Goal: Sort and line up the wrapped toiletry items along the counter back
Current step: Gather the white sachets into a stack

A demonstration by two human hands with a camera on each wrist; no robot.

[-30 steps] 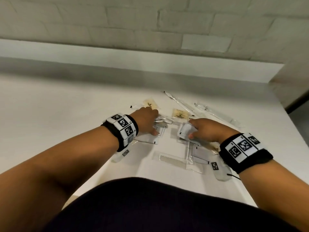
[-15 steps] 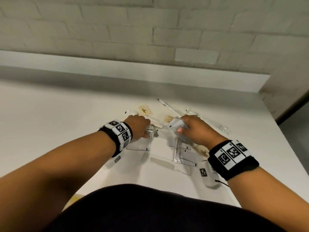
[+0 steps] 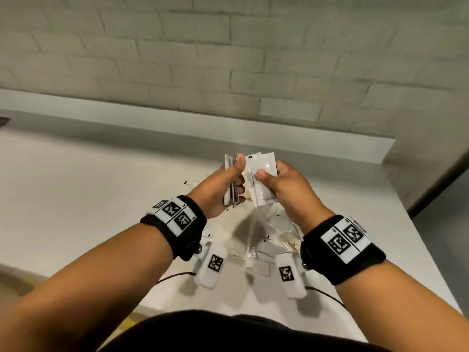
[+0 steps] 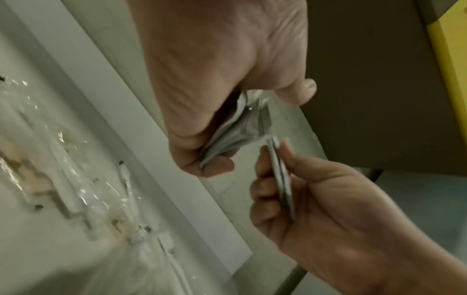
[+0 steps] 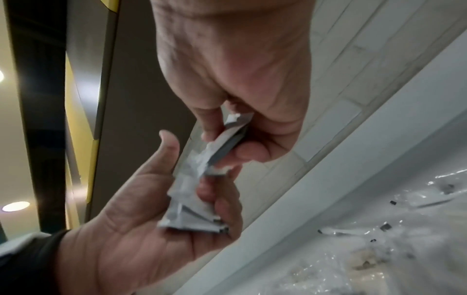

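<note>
White sachets point(image 3: 262, 179) fan out above a white counter point(image 3: 76, 199), where a clear wrapper holds a cream comb point(image 3: 238, 259). Black wristbands point(image 3: 177, 224) carry black-and-white square codes. Behind, a wall of pale grey-white brick point(image 3: 228, 59).

left hand point(image 3: 220, 185) + right hand point(image 3: 284, 189) | lifted sachets point(image 3: 261, 179) off counter point(image 3: 76, 199) | raised together

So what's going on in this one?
A person is sorting wrapped toiletries at a white counter. The left hand grips a stack of flat white sachets, and the right hand pinches a few more sachets beside it. Both bunches are off the counter. Clear-wrapped items, including a comb, lie unsorted below.
</note>
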